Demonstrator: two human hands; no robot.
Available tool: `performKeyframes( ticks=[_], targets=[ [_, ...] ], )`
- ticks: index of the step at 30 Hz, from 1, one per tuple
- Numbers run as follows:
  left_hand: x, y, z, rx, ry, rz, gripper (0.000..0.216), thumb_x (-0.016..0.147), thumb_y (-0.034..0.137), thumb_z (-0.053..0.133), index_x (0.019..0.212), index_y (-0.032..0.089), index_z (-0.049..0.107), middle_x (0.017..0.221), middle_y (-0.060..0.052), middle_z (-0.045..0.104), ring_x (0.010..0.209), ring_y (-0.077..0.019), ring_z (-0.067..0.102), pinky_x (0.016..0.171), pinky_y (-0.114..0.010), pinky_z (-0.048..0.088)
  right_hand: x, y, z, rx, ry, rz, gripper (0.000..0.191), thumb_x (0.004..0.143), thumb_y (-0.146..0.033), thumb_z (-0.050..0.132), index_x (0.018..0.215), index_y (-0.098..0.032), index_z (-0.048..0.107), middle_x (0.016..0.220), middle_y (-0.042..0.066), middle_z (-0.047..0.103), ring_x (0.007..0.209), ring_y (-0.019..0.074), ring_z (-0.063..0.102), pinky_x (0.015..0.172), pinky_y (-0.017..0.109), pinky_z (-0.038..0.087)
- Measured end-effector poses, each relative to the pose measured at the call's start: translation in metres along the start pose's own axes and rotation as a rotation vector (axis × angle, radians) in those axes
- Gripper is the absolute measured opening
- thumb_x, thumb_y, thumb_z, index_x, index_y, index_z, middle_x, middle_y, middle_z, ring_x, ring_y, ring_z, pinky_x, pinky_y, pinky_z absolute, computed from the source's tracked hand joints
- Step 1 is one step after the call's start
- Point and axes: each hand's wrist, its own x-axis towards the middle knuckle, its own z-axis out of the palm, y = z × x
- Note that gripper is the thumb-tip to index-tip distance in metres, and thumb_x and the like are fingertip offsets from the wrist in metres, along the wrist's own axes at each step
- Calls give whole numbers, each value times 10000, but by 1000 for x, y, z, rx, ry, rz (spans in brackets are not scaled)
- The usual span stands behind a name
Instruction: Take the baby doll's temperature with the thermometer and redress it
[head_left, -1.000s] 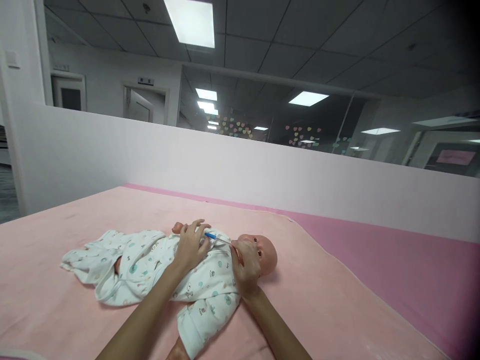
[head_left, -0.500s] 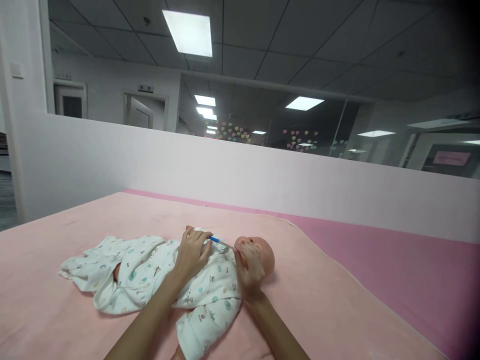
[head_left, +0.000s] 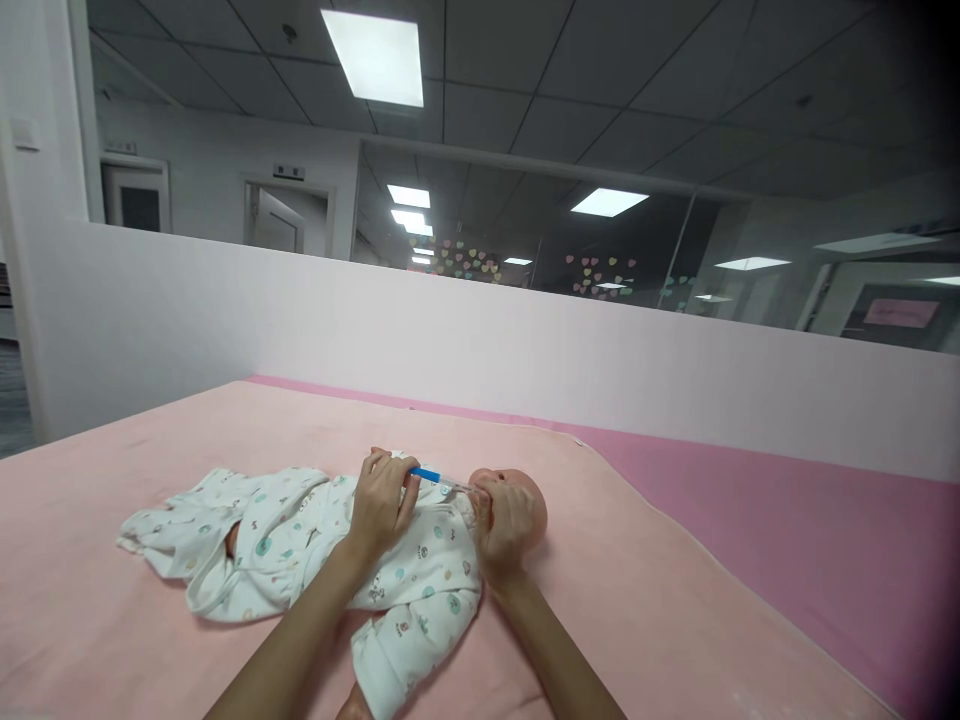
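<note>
A baby doll [head_left: 534, 495] lies on its back in a white patterned outfit [head_left: 431, 560], its head to the right. Over its chest is a slim stick with a blue end and a clear front [head_left: 426, 474], perhaps a syringe. My left hand [head_left: 381, 500] is closed on the blue end. At the doll's face, my right hand [head_left: 504, 525] has its fingers curled, pinched at the clear end. Its fingers hide the tip and part of the doll's mouth and cheek.
A pink padded surface [head_left: 675, 620] lies under the doll, with a darker pink band [head_left: 810, 520] along its right and far edges. Behind it runs a low white wall [head_left: 525, 345] with glass above. An opening shows at the far left.
My left hand has shifted slightly left, and more of the stick's blue end shows. My right hand has turned a little, with its fingers more curled. The doll lies as before.
</note>
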Motion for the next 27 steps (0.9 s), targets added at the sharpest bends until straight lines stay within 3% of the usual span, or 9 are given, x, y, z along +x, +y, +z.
performKeyframes(
  ticks=[9,13,15,18,21,24,27],
  targets=[
    [-2,-1,1,-41,49,42,155,852,196,353,913,164,491,778,-46,571,735,-166,508,825,-350,373,1,-5,-1,-43,27,-52,145,851,-138,415,863,-181,553,775,50,601,793,181,535,748,330,381],
    [0,1,3,-44,54,72,225,847,196,403,1062,158,459,870,-63,573,823,-187,516,814,-354,380,14,4,-11,-97,24,-108,150,847,-151,402,816,-176,547,731,43,590,735,167,515,758,333,375],
    [1,4,5,-48,25,37,340,845,216,421,1177,150,396,941,-82,565,877,-198,515,826,-359,383,24,18,-22,-156,65,-38,179,853,-169,386,778,-170,549,714,47,586,722,165,508,763,331,369],
    [1,10,7,-77,-67,-34,457,846,258,420,1275,147,308,1057,-108,537,927,-208,513,825,-358,397,31,48,-47,-289,124,201,240,872,-208,350,793,-150,568,714,63,597,701,161,511,722,305,356],
    [-1,17,8,-101,-230,-10,472,834,273,427,1283,173,327,1166,-112,494,1022,-226,485,863,-367,392,20,72,-77,-530,-100,451,291,858,-272,350,750,-150,590,658,54,600,651,167,511,707,323,309],
    [-2,21,9,-120,-377,58,458,808,253,454,1257,201,377,1198,-87,491,1076,-226,461,895,-367,384,-4,78,-101,-688,-619,734,312,826,-263,373,621,-166,587,589,49,592,613,179,516,696,353,259],
    [-3,23,10,-142,-446,50,402,803,231,455,1204,227,434,1155,-57,529,1049,-208,478,894,-360,387,-23,72,-114,-681,-990,735,310,820,-218,380,619,-179,613,623,63,607,677,211,548,711,378,254]
  ],
)
